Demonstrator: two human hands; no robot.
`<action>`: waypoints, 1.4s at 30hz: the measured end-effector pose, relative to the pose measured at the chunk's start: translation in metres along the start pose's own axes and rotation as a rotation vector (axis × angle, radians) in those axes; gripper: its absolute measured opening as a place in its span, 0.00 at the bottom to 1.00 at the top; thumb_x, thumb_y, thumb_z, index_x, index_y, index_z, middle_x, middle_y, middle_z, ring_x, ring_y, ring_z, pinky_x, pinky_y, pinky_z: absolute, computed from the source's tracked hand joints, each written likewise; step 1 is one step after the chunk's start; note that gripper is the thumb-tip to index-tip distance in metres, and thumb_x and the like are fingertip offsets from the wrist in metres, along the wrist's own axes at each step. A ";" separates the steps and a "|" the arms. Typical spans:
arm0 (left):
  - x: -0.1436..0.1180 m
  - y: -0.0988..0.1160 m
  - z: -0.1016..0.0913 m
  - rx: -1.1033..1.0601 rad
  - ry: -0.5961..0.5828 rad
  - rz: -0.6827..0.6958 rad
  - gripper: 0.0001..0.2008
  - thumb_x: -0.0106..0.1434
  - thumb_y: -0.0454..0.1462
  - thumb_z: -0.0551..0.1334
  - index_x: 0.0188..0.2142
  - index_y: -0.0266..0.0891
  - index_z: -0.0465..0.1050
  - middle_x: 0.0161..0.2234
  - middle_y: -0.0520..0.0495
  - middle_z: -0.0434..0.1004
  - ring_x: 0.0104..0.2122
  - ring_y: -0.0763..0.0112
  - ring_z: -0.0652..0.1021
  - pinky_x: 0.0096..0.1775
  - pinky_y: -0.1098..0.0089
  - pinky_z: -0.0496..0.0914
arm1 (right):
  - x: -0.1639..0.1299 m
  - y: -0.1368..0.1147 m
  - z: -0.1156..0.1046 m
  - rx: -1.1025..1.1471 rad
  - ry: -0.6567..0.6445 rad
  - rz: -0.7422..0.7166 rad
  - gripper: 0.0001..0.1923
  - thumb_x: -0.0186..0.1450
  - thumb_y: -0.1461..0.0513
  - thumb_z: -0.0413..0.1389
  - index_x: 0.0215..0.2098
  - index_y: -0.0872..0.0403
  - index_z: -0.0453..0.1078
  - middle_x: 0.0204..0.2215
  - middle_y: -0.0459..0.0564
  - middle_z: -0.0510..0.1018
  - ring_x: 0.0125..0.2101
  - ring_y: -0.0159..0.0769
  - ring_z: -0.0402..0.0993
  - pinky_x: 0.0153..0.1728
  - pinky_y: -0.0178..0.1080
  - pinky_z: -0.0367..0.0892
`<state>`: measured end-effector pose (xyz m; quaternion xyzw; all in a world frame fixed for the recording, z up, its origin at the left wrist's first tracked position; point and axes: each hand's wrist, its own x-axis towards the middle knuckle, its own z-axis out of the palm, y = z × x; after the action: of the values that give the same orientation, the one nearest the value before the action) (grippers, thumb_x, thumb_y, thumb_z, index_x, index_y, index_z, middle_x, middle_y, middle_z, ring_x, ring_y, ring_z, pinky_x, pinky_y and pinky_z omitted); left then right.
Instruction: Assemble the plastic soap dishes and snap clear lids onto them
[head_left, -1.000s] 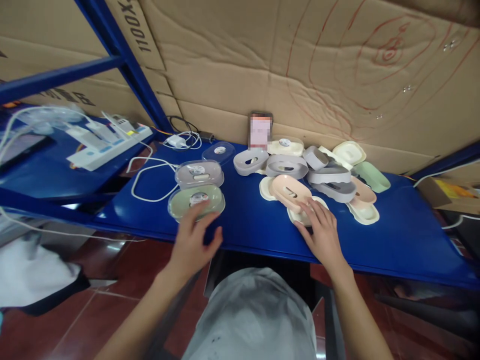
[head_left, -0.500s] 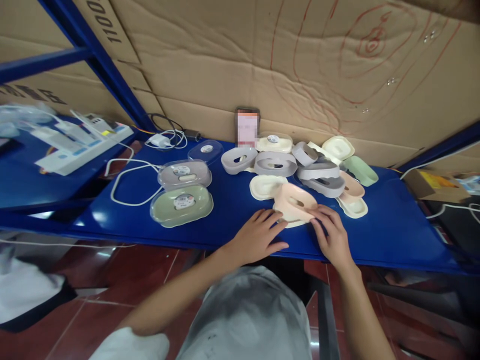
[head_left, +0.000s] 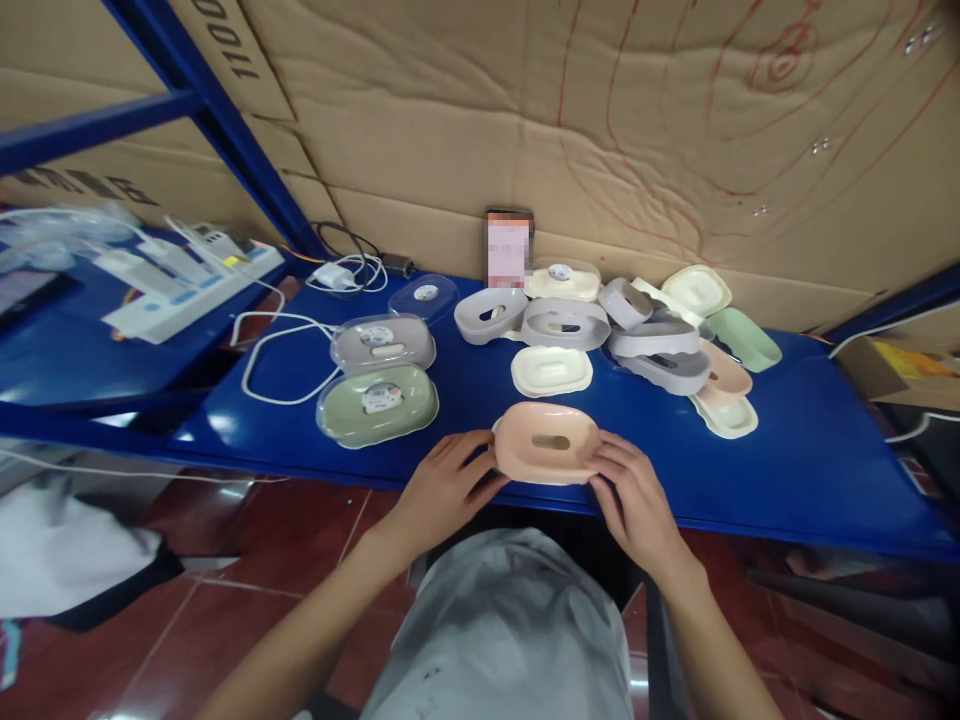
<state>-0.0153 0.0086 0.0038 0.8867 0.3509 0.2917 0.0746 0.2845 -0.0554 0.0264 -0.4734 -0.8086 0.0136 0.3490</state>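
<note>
A peach oval soap dish (head_left: pixel 547 466) with a slot in its floor lies level at the table's front edge. My left hand (head_left: pixel 448 490) grips its left end, fingers closed against the rim. The other end is pinched by my right hand (head_left: pixel 637 492), thumb in front and fingers on the side. A thin cream edge peeks out under the peach dish at its left. Just behind it rests a cream oval tray (head_left: pixel 551 374). Grey slotted dishes (head_left: pixel 566 325) stand farther back, and a second peach dish (head_left: pixel 731 377) lies at the right, partly covered.
Green (head_left: pixel 352 420) and grey (head_left: pixel 397 352) dishes with clear labelled lids sit at the left. Behind them lies a clear lid (head_left: pixel 424 298). A phone (head_left: pixel 509 248) leans on the cardboard wall (head_left: pixel 420 130). A power strip (head_left: pixel 187 295) and white cable (head_left: pixel 251 365) are farther left.
The peach dish has come from a tilted position down to level and nearer to me. My left hand has moved from its near side to its left end; both hands now hold it.
</note>
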 end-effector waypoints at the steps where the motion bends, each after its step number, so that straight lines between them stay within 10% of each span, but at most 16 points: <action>1: -0.001 0.000 0.001 -0.018 0.002 0.002 0.06 0.75 0.39 0.63 0.49 0.43 0.78 0.53 0.40 0.80 0.51 0.57 0.82 0.54 0.57 0.78 | 0.000 0.000 0.001 -0.013 0.004 -0.005 0.17 0.75 0.67 0.56 0.60 0.50 0.71 0.53 0.56 0.80 0.63 0.51 0.75 0.62 0.61 0.75; 11: -0.002 0.000 0.004 -0.098 0.060 -0.047 0.21 0.73 0.38 0.66 0.63 0.44 0.70 0.68 0.34 0.67 0.60 0.54 0.79 0.60 0.53 0.77 | -0.001 -0.006 0.017 0.012 -0.136 0.006 0.20 0.76 0.62 0.58 0.66 0.50 0.69 0.56 0.58 0.78 0.68 0.52 0.69 0.65 0.58 0.75; 18: 0.016 -0.009 -0.021 0.041 -0.042 0.093 0.13 0.75 0.43 0.65 0.56 0.44 0.78 0.59 0.39 0.79 0.58 0.52 0.80 0.59 0.51 0.74 | 0.005 -0.009 0.026 -0.056 -0.140 -0.031 0.24 0.76 0.66 0.57 0.68 0.46 0.70 0.57 0.56 0.78 0.67 0.50 0.69 0.67 0.60 0.71; 23: 0.097 -0.059 -0.064 0.262 -0.118 -0.128 0.17 0.78 0.43 0.57 0.58 0.41 0.77 0.61 0.37 0.78 0.60 0.48 0.78 0.63 0.48 0.67 | 0.004 -0.011 0.026 -0.043 -0.138 -0.012 0.23 0.76 0.65 0.55 0.68 0.46 0.70 0.58 0.56 0.78 0.67 0.49 0.70 0.66 0.57 0.72; 29: 0.192 -0.151 -0.073 0.402 -0.397 -0.692 0.38 0.59 0.49 0.76 0.64 0.35 0.71 0.62 0.24 0.75 0.61 0.30 0.75 0.60 0.39 0.66 | 0.002 -0.013 0.027 -0.080 -0.127 0.030 0.19 0.77 0.64 0.55 0.65 0.48 0.73 0.59 0.57 0.78 0.66 0.49 0.70 0.63 0.54 0.74; 35: 0.206 -0.185 -0.072 0.342 -0.355 -0.767 0.34 0.64 0.53 0.71 0.60 0.31 0.74 0.57 0.29 0.80 0.57 0.43 0.80 0.56 0.53 0.72 | 0.002 -0.013 0.028 -0.075 -0.134 0.050 0.19 0.77 0.64 0.55 0.64 0.48 0.72 0.59 0.57 0.78 0.67 0.48 0.70 0.63 0.54 0.73; 42: 0.185 -0.168 -0.080 0.143 -0.130 -0.615 0.16 0.72 0.48 0.64 0.51 0.41 0.80 0.50 0.41 0.86 0.48 0.58 0.83 0.52 0.62 0.74 | 0.002 -0.012 0.028 -0.053 -0.129 0.061 0.20 0.77 0.64 0.55 0.66 0.47 0.72 0.59 0.56 0.78 0.66 0.48 0.71 0.63 0.55 0.73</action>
<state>-0.0503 0.2510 0.0988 0.7587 0.6167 0.1727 0.1190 0.2589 -0.0515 0.0104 -0.5050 -0.8148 0.0331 0.2828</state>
